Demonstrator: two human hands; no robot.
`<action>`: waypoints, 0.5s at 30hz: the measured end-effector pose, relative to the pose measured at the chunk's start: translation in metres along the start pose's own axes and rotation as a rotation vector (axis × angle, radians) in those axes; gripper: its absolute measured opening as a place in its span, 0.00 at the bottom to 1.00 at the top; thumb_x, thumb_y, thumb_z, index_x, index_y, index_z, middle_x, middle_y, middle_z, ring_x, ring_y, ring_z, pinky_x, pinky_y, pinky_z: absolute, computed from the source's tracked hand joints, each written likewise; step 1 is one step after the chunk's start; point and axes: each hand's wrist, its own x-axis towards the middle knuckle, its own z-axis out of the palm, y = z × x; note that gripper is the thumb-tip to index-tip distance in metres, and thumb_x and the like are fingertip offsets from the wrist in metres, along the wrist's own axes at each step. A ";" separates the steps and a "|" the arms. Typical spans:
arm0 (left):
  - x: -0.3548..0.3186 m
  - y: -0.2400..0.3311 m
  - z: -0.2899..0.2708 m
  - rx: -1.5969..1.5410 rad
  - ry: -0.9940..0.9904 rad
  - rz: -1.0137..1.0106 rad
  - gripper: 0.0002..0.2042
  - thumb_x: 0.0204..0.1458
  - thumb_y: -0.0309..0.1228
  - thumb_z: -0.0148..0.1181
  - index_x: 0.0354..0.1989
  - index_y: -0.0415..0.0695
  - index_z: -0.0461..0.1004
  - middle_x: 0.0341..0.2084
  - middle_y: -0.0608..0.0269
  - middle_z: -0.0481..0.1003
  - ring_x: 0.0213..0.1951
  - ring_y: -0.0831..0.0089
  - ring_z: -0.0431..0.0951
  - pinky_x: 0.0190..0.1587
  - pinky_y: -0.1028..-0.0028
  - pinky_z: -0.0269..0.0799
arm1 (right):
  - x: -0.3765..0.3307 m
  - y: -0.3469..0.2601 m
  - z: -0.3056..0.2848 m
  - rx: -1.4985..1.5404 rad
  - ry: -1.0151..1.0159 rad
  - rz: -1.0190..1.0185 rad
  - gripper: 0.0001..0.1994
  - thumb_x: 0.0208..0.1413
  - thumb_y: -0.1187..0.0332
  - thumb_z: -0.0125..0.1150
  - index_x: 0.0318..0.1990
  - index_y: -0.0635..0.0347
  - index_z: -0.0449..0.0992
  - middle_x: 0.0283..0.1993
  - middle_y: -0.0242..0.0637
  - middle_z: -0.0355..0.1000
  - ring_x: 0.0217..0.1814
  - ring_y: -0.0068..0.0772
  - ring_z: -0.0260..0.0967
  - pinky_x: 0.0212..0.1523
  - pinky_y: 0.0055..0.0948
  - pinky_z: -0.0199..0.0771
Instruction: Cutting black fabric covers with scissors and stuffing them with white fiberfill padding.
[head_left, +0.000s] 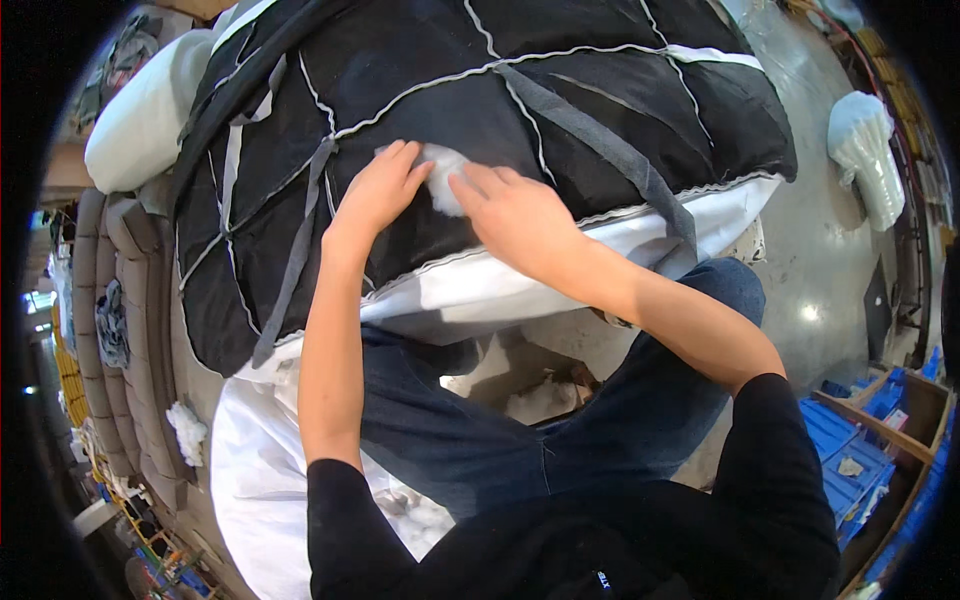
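At the bottom of the frame the person's dark jeans [600,420] and a white fabric sheet [260,470] lie nearest, with bits of white stuffing on it. Above them, at centre, the left hand [375,195] rests flat with fingers spread and holding nothing, while the right hand [510,210] presses its fingers into a tuft of white stuffing [443,175]. That tuft sits at a seam of the black quilted cushion [480,90], which fills the upper frame.

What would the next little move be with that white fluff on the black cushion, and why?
Probably press the white stuffing further into the black cushion cover: a tuft shows between the left hand and right hand, whose fingertips both rest at it.
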 end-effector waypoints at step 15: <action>0.019 -0.030 0.021 -0.080 0.069 0.140 0.14 0.55 0.34 0.54 0.45 0.38 0.71 0.41 0.49 0.74 0.48 0.52 0.73 0.50 0.61 0.69 | 0.018 0.009 0.042 -0.013 -0.007 0.015 0.16 0.52 0.72 0.55 0.49 0.59 0.73 0.48 0.41 0.71 0.45 0.44 0.72 0.43 0.38 0.76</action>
